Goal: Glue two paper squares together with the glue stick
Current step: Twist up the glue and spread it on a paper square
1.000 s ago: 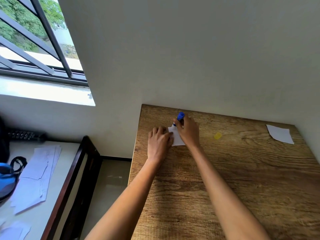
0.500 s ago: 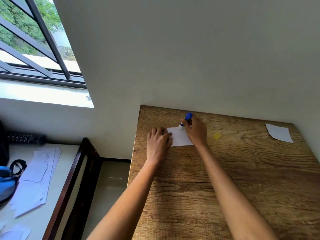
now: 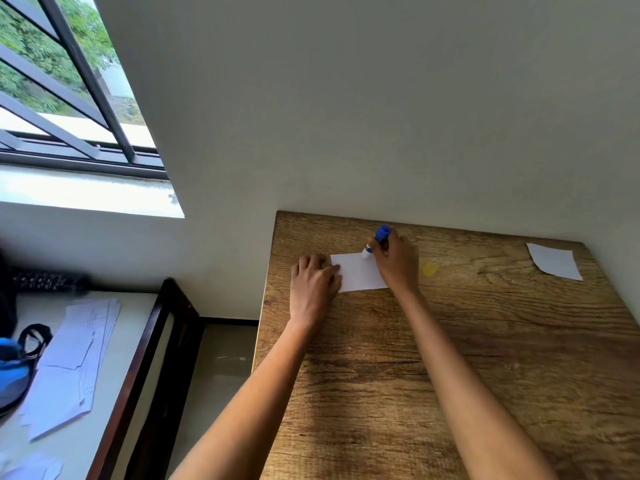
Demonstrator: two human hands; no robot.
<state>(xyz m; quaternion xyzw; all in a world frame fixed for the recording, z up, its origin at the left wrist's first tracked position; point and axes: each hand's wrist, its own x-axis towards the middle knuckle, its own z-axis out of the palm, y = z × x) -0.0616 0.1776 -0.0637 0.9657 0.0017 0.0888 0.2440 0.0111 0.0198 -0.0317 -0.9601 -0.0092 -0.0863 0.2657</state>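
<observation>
On the brown wood-grain tabletop (image 3: 450,375), near its far left corner, lay a white paper square (image 3: 358,273), flat on the wood. The left hand (image 3: 313,284) rested palm down on the paper's left edge, its fingers held close together and lying fairly straight, the fingertips over the paper's near-left corner. The right hand (image 3: 398,263) gripped a blue-bodied glue stick (image 3: 375,241) with a white tip, the fingers curled round the barrel; the stick was tilted, blue end up and away, white tip down at the paper's far edge. The tip appeared to touch the paper, though contact was hard to confirm from this angle. Just right of the right hand sat a small yellow translucent cap (image 3: 429,269) on the wood. Well apart, near the far right corner of the table, lay a second white paper square (image 3: 554,260), also flat. To the left, on a lower white surface (image 3: 104,427), a loose stack of white printed sheets (image 3: 74,355) lay beside a blue bag with a black strap (image 3: 14,368).
</observation>
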